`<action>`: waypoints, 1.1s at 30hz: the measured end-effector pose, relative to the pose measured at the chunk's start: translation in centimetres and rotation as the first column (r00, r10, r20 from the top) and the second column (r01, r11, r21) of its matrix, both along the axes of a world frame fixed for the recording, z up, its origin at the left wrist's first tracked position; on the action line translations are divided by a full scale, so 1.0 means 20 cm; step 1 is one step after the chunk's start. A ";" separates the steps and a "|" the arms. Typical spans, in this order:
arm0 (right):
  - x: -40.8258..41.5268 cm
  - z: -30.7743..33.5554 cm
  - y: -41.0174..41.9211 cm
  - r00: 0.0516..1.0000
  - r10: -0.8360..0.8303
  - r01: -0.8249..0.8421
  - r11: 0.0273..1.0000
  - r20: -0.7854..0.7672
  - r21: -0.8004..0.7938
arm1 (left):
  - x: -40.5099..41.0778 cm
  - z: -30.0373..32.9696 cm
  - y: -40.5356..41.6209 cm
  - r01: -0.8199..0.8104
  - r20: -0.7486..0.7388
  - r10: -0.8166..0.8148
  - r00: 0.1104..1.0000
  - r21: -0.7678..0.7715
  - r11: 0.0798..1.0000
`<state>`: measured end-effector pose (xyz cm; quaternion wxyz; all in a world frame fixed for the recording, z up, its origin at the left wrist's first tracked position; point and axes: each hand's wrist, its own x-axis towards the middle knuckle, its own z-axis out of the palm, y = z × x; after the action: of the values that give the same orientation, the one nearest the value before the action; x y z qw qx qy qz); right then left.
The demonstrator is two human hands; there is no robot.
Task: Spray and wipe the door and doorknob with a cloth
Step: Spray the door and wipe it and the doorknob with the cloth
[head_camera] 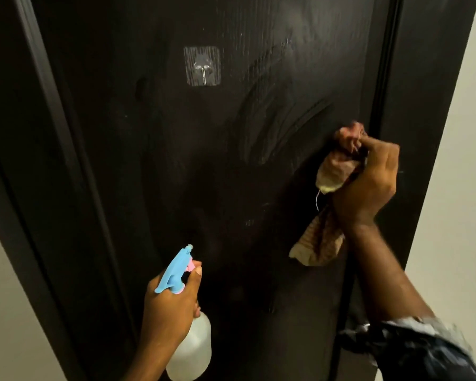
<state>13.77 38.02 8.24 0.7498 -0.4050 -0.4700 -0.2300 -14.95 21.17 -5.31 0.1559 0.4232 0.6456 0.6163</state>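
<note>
Door: a dark wood-grain door point(176, 160) fills most of the view, seen at a tilt; it serves as the landmark for all that follows.
Wet marks: pale curved smear streaks point(275, 119) lie on the door's right half, above and to the left of the cloth.
Hook: a clear adhesive hook pad point(202, 66) with a small metal hook sticks to the upper middle of the door.
Cloth: a bunched brownish striped cloth point(330, 174) is pressed to the door close to its right edge; a loose end hangs down below the hand, with a thin thread dangling beside it.
Right hand: the right hand point(368, 180) clenches the cloth, fingers curled round its upper bunch, against the right edge of the door.
Spray bottle: a translucent spray bottle point(193, 347) with a blue head and pink trigger is held in front of the lower middle of the door, nozzle towards the door.
Left hand: the left hand point(171, 306) grasps the bottle's neck, one finger reaching up to the pink trigger.
Sleeve: a dark patterned sleeve point(412, 350) covers the right forearm near the door's lower right.
Frame: a dark door frame point(412, 78) borders the door on the right.
Wall: a pale wall point(467, 188) lies beyond the frame.
Doorknob: cannot be made out.
</note>
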 end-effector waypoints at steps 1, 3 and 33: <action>-0.04 0.10 0.00 0.996 0.039 -0.037 0.999 -0.082 0.025 | 0.00 0.00 -0.01 -0.003 -0.001 0.003 1.000 0.010 1.000; -0.16 0.22 -0.02 0.986 0.087 -0.080 0.995 -0.143 0.057 | -0.01 0.01 -0.01 -0.002 0.017 0.002 1.000 0.026 1.000; 0.44 0.17 0.06 0.954 -0.077 0.049 0.993 -0.290 -0.103 | 0.13 0.03 0.00 0.107 -0.001 -0.107 0.994 0.048 0.993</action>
<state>22.54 39.30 11.65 0.7835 -0.4845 -0.3506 -0.1688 -12.42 21.24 -4.74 0.1790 0.4602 0.6068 0.6228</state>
